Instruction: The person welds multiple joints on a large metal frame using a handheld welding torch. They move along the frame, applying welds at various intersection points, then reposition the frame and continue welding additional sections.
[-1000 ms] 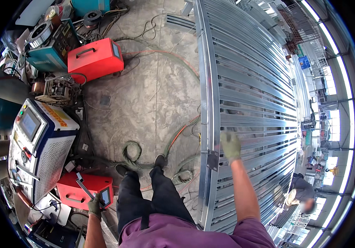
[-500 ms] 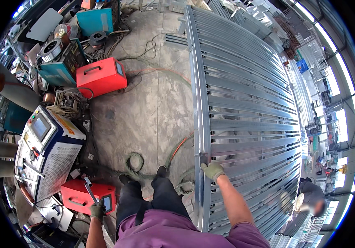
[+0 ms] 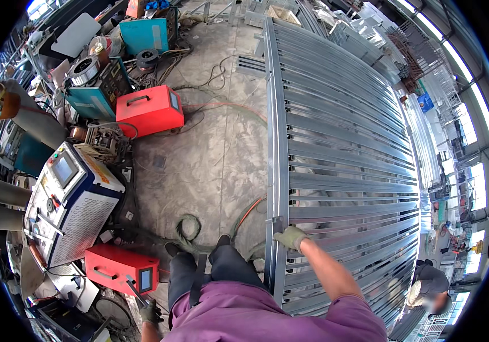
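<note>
My left hand (image 3: 151,312), in a dark glove, is low at the left beside a red box-shaped machine. Its fingers are closed round a slim metal tool (image 3: 135,289) that points up and to the left; its exact kind cannot be made out. My right hand (image 3: 292,237), in a grey-green glove, is on the long edge rail (image 3: 277,171) of a large slatted steel frame (image 3: 347,181). Its fingers curl over the rail, and their undersides are hidden. A small metal piece (image 3: 277,220) shows on the rail just beyond the fingertips.
Two red machines, one near (image 3: 120,268) and one farther off (image 3: 150,111), stand at left. Between them is a white-and-blue console (image 3: 85,208). A hose coil (image 3: 188,228) and cables lie on the concrete floor (image 3: 204,165). Another person (image 3: 430,288) bends at the far right.
My left hand has moved lower and slightly right, the tool dropping with it. My right hand remains at the rail, and the view has shifted slightly.
</note>
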